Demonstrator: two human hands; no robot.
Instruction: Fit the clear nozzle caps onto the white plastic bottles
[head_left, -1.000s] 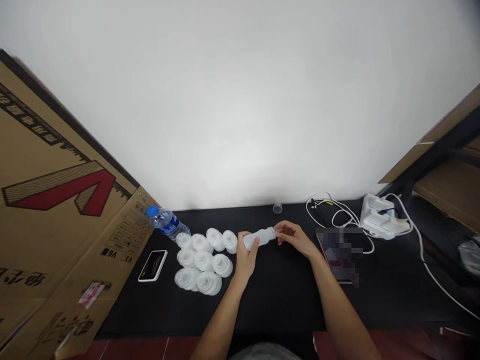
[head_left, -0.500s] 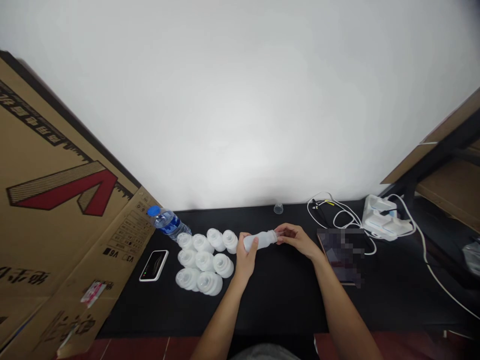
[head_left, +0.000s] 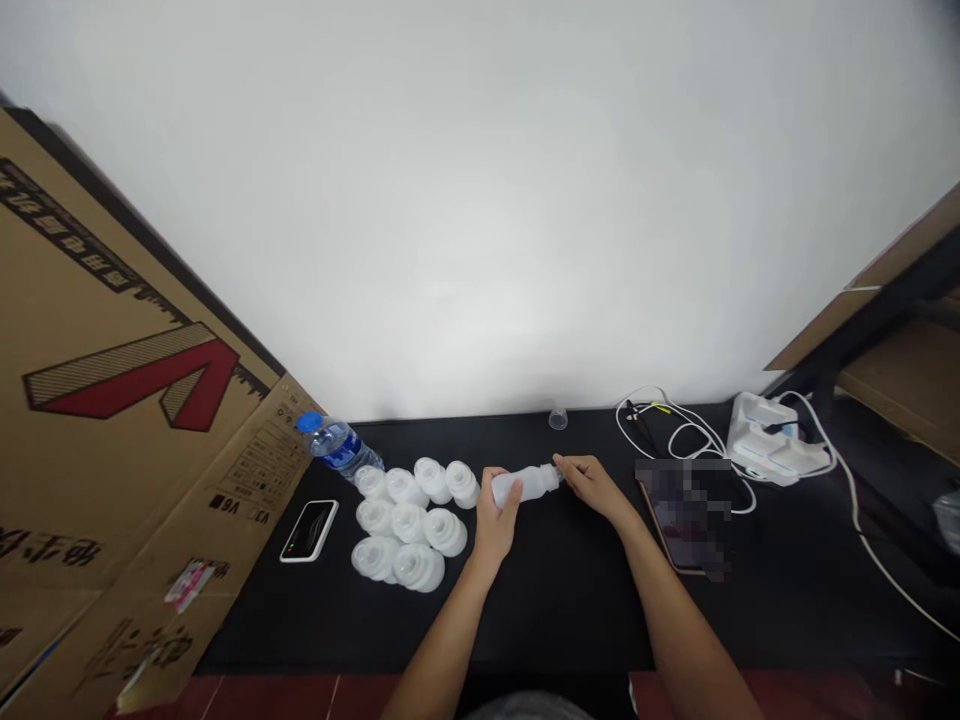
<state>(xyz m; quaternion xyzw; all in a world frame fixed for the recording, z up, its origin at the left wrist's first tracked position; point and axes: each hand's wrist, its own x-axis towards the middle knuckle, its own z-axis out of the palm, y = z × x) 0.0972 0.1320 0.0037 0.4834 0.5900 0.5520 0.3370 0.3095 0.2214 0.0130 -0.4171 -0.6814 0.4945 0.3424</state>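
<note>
A translucent white bottle [head_left: 531, 484] lies nearly sideways above the black table, its neck pointing right. My left hand [head_left: 496, 512] is wrapped round its base end, the thumb on top. At the neck end, the fingers of my right hand [head_left: 589, 483] are pinched on a small clear piece [head_left: 559, 470] that touches the bottle's mouth; the fingers partly hide it. Several similar white bottles [head_left: 409, 523] stand in a close group left of my left hand. A small clear cap [head_left: 557, 419] rests near the wall.
A blue-capped water bottle [head_left: 339, 446] and a white-framed device [head_left: 309, 531] are at the left, beside a large cardboard box [head_left: 150, 420]. Right of my right hand lie a dark tablet [head_left: 679, 520], white cables [head_left: 694, 425] and a white charger [head_left: 776, 440]. A white wall backs the table.
Both hands and the held bottle have shifted slightly right. The fingers of my right hand have closed more tightly round the bottle's tip.
</note>
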